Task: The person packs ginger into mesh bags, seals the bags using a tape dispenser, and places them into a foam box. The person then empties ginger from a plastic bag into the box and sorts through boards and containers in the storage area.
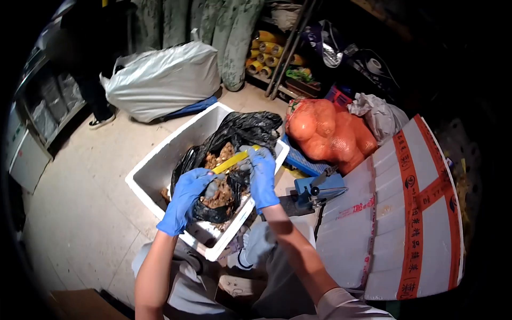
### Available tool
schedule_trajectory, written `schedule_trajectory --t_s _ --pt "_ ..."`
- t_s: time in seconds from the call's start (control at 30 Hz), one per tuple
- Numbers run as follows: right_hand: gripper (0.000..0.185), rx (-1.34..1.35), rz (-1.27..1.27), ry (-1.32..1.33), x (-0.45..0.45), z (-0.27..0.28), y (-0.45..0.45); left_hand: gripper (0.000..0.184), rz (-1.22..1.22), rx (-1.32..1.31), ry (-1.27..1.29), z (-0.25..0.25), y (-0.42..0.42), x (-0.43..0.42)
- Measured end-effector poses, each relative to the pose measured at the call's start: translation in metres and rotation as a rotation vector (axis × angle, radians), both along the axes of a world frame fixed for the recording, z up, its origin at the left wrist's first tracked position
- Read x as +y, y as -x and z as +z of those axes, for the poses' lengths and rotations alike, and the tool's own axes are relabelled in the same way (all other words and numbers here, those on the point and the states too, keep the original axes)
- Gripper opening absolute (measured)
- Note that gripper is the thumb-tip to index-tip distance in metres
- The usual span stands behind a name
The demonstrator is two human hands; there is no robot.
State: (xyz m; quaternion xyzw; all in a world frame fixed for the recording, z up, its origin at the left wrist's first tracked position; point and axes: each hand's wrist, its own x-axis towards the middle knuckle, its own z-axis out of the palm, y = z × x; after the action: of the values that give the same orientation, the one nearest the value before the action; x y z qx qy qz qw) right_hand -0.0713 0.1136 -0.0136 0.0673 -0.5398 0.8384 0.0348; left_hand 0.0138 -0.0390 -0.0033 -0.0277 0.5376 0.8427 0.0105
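Both my hands wear blue gloves and are above a white foam box [154, 165]. A flat yellow strip [230, 162] runs slantwise between them. My left hand [191, 194] has its fingers closed at the strip's lower end, beside a greyish lump [214, 189] that I cannot make out. My right hand [261, 176] is closed around the upper end, with another greyish patch near its fingertips. Below them a crumpled black plastic bag [250, 125] lies open in the box. Brown, lumpy pieces [216, 157] fill it, their kind unclear.
A blue metal device [320, 189] stands right of the box, near an orange net sack [328, 128] of round produce. A large foam lid [389, 213] with red-printed tape leans at right. Behind are a white sack [162, 80], long green gourds [237, 42] and a standing person [90, 80].
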Motion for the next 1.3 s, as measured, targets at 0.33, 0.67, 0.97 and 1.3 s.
schedule_trajectory --t_s 0.33,0.67,0.97,1.3 --pt "0.022 0.051 0.022 -0.546 0.01 0.028 -0.007 0.008 0.301 0.102 0.288 -0.003 0.022 0.001" --pt "0.022 -0.121 0.592 -0.464 0.002 0.027 -0.01 0.008 0.225 -0.006 0.058 -0.013 0.026 0.018" --pt "0.016 -0.075 0.366 -0.321 0.012 0.01 0.003 0.011 0.15 -0.035 0.247 -0.006 0.034 0.04" --pt "0.015 -0.086 0.404 -0.407 0.013 0.012 0.002 0.009 0.193 0.007 0.19 -0.009 0.036 0.039"
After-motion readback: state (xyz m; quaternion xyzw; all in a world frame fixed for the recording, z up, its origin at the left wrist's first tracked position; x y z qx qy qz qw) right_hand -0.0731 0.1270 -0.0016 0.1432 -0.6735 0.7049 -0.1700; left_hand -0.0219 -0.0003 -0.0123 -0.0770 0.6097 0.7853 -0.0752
